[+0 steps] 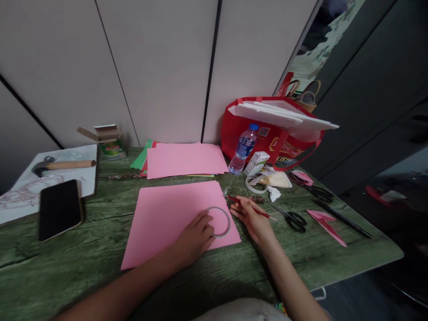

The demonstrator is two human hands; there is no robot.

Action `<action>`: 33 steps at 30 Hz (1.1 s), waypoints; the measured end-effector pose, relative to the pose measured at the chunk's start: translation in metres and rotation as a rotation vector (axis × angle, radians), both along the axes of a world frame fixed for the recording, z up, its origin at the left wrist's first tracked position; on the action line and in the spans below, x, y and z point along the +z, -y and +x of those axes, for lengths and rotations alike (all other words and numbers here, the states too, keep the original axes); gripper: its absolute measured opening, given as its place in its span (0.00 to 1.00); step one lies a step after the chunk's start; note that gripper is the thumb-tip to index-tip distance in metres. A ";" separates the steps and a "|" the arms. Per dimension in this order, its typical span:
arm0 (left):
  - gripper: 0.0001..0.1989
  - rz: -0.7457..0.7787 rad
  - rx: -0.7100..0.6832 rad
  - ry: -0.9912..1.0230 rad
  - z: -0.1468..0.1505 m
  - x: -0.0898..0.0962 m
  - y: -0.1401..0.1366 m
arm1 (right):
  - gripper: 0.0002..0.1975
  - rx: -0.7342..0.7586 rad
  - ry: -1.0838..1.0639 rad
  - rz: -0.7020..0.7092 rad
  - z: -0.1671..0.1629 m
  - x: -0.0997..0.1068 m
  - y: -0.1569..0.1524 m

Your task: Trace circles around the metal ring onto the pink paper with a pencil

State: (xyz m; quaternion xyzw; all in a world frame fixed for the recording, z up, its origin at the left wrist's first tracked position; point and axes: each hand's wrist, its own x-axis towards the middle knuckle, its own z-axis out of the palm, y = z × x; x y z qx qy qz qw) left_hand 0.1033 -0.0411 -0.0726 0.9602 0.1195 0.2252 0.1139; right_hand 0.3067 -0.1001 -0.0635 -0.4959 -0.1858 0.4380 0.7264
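Observation:
A pink paper sheet (167, 218) lies flat on the green wood-grain table (67, 267). A thin grey ring (228, 220), like a tape roll, rests on the sheet's right corner. My left hand (195, 238) presses on the ring's left side with its fingertips. My right hand (252, 218) sits just right of the sheet and holds a red pencil (264, 214), its point toward the ring. Black scissors (294, 220) lie just beyond the right hand.
A stack of pink and green paper (183, 159) lies behind. A water bottle (243, 149), small carton (257, 162), red bag (277, 133) and tape sit right. Phone (59, 208), hammer (63, 165) on a white board left. Pink offcuts (326, 223) near the right edge.

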 end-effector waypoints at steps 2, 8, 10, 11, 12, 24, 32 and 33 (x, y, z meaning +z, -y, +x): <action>0.04 0.010 -0.001 -0.011 0.000 0.001 0.000 | 0.15 -0.016 -0.004 -0.001 0.001 -0.001 0.000; 0.03 -0.013 0.020 -0.013 0.001 0.001 0.000 | 0.14 0.002 -0.005 0.017 -0.003 0.001 0.000; 0.02 -0.019 0.028 -0.005 0.000 0.000 -0.001 | 0.14 0.015 0.013 0.032 -0.005 0.003 -0.001; 0.03 -0.026 0.025 0.001 0.000 0.000 -0.002 | 0.13 0.021 0.022 0.039 -0.006 0.003 -0.002; 0.04 -0.037 0.016 0.005 0.000 0.000 -0.002 | 0.13 0.029 0.031 0.045 -0.007 0.003 -0.003; 0.17 -0.023 0.006 -0.060 0.001 0.004 0.002 | 0.16 0.018 0.038 0.047 -0.007 -0.002 -0.006; 0.20 0.081 -0.002 -0.052 0.003 0.007 0.004 | 0.15 -0.037 0.097 0.062 -0.004 -0.004 -0.004; 0.18 0.103 -0.002 -0.048 0.005 0.007 0.004 | 0.15 -0.045 0.112 0.058 -0.001 -0.004 -0.005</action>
